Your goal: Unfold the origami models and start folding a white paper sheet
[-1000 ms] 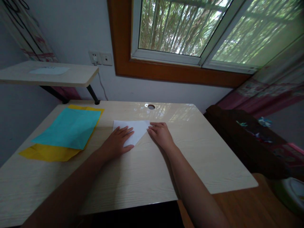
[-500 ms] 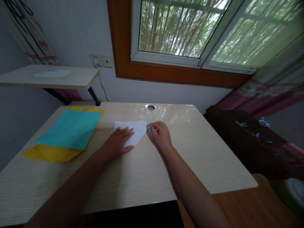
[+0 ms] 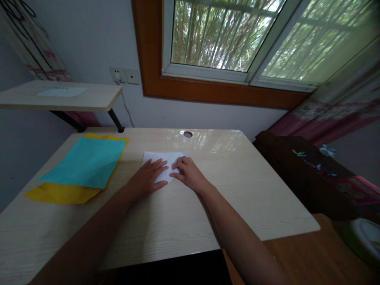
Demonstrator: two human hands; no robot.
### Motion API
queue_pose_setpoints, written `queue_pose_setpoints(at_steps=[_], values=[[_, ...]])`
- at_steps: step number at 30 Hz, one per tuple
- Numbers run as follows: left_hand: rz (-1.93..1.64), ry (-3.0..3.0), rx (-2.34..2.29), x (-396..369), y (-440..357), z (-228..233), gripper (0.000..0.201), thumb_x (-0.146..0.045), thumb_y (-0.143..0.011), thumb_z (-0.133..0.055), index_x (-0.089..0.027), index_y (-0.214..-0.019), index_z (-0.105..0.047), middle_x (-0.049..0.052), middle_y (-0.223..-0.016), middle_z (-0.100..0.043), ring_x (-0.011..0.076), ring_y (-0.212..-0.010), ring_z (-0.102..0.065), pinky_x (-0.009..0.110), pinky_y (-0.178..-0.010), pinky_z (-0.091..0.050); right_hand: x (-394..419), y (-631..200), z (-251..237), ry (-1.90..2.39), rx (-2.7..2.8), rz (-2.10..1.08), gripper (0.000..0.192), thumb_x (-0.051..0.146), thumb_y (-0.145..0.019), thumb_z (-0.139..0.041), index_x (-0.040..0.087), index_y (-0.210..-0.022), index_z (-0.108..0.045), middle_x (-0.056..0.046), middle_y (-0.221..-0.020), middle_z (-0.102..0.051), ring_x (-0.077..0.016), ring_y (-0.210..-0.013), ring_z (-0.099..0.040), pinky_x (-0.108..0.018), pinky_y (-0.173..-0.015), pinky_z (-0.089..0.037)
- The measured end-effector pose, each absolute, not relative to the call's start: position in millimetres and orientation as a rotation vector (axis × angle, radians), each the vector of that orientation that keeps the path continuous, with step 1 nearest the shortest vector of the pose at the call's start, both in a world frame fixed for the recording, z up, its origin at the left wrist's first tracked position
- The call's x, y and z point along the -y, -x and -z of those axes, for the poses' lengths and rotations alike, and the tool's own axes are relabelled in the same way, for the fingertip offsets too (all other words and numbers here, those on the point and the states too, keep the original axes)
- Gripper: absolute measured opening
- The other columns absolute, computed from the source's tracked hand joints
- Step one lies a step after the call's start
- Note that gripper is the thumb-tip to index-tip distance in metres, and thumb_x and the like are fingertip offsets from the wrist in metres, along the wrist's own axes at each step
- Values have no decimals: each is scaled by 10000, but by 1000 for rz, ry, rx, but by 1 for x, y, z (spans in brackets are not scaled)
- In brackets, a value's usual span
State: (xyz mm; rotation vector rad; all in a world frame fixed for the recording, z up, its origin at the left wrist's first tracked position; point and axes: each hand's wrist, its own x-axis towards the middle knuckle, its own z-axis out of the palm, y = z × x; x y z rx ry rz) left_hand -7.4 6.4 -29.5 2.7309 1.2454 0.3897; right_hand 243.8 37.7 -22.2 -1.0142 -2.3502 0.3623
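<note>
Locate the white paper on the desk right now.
In the head view the white paper lies flat mid-desk, just below the cable hole and right of the teal sheet, with the left hand and right hand pressing on it.

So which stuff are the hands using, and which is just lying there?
In use:
left hand
right hand
white paper, pressed flat under both

Lying about:
teal sheet
yellow sheet beneath it
paper on the side shelf

Head view, single camera: worn at head height, faces forward and down over the desk (image 3: 178, 221) toward the window (image 3: 222, 35); both forearms enter from the near, lower edge.
</note>
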Motion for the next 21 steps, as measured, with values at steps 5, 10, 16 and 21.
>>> queue_pose_setpoints(at_steps=[5,10,16,21], values=[[-431,-2713,-1300,-8,5,32,669,-580,-973,-466,-202,-1518,-379,119,-1606,-370,257,-1511,-287,476,-1244,-193,-33,-239,20,1130,2366,-313,439,531,-805,-776,223,-1097,-662,-94,-1091,-592,-247,-991,-543,-397,-906,-466],[-406,-2699,-1345,-7,2,31,684,-582,-978,-454,-171,-1519,-375,132,-1612,-353,263,-1515,-276,472,-1246,-194,-32,-236,20,1184,2363,-278,534,546,-812,-763,238,-1231,-640,-105,-1119,-578,-258,-1010,-540,-407,-912,-469],[-386,-2692,-1361,-7,2,30,665,-574,-974,-463,-213,-1525,-371,106,-1616,-353,275,-1514,-277,474,-1241,-205,-38,-241,23,1247,2317,-297,332,404,-863,-753,224,-1121,-649,-86,-1082,-592,-238,-976,-552,-382,-889,-467],[-394,-2705,-1354,-7,2,30,644,-570,-979,-452,-241,-1527,-372,89,-1617,-356,272,-1513,-278,476,-1241,-202,-48,-253,29,1335,2249,-295,249,351,-839,-773,215,-998,-637,-74,-1020,-599,-239,-940,-547,-373,-848,-459]])
